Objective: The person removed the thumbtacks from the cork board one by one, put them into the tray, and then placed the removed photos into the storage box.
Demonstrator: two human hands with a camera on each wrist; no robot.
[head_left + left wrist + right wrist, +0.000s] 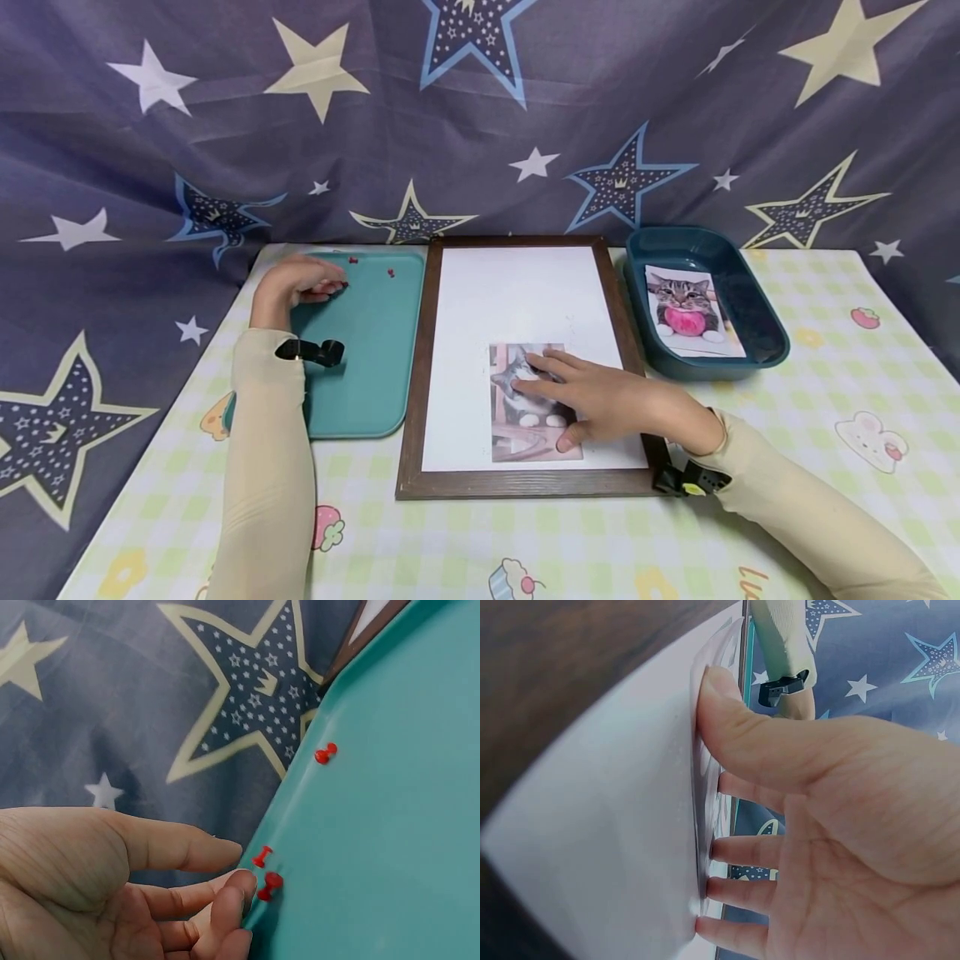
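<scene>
My right hand (600, 400), fingers spread, presses a cat photo (501, 446) against the lower part of a white board (510, 292) in a brown wooden frame. In the right wrist view, the thumb and fingertips rest on the photo's surface. My left hand (298, 279) is over the far left part of a teal tray (367, 358). Its fingers are bent, the thumb apart from them, with a red push pin (270, 885) right at the fingertips. Close by lies a second push pin (262, 856), and another push pin (326, 752) sits farther along the tray.
Right of the frame stands a dark teal bin (757, 292) with another cat photo (686, 304) in it, showing a pink heart. A checked tablecloth (817, 367) covers the table. Behind it hangs a dark star-patterned curtain (420, 150).
</scene>
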